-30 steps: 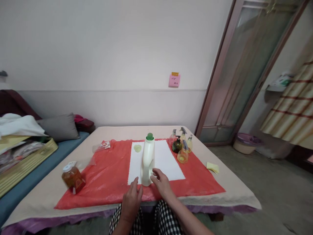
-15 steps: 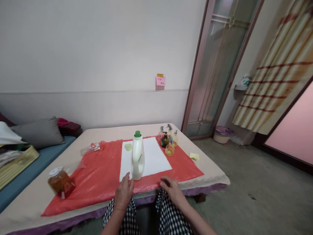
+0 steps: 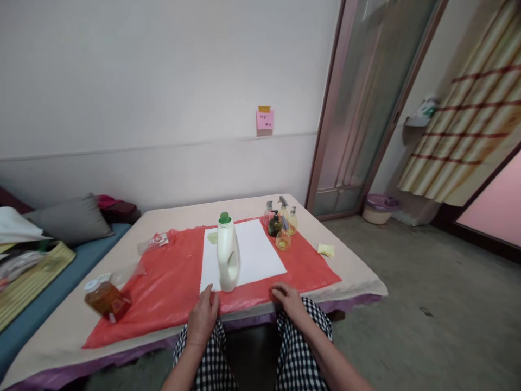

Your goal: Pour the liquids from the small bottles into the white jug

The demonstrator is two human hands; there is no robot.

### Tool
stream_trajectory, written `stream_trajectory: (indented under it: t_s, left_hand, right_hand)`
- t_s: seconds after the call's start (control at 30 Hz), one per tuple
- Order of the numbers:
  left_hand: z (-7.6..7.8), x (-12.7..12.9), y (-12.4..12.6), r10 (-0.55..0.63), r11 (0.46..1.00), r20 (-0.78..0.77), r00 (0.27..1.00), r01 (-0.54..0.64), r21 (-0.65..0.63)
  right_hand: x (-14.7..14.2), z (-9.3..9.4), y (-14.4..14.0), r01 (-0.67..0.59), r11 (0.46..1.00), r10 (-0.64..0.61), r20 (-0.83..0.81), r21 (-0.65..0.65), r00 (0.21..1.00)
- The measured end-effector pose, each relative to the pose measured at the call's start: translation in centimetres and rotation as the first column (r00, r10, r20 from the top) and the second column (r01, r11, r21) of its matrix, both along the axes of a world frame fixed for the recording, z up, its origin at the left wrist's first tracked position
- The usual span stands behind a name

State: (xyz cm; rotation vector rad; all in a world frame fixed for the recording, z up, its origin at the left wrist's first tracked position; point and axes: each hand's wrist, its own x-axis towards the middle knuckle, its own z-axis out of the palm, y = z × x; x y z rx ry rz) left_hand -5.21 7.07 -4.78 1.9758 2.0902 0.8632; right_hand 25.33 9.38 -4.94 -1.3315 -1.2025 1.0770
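Upright on the white sheet (image 3: 252, 252), white bottle (image 3: 227, 258) with green cap, left hand (image 3: 203, 317) just before it, fingers loosely open, empty, right hand (image 3: 290, 301) near, to its right, open too, on the red cloth (image 3: 171, 282).

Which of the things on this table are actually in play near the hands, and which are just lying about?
In play:
- white jug, upright on the white sheet
- left hand, open, just short of the jug
- right hand, open, on the red cover

Lying about:
- amber jar
- small spray bottles
- yellow notes
- clear packet
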Motion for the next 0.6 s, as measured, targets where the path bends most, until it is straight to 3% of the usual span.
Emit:
stream_trajectory:
  t_s: [0.17, 0.4, 0.6]
  left_hand:
    - [0.3, -1.8, -1.5, 0.043, 0.998, -0.018, 0.999, -0.044, -0.034]
    - [0.8, -5.7, -2.4, 0.214, 0.976, 0.004, 0.977, -0.214, -0.042]
    - [0.0, -4.8, -1.9, 0.195, 0.980, 0.026, 0.981, -0.193, -0.050]
  right_hand:
    - [0.0, -0.7, -0.1, -0.006, 0.999, -0.006, -0.221, -0.054, 0.975]
    - [0.4, 0.8, -1.3, -0.002, 0.995, -0.043, -0.446, -0.101, 0.894]
    - [-0.3, 2.1, -2.4, -0.036, 0.993, -0.021, -0.454, -0.117, 0.891]
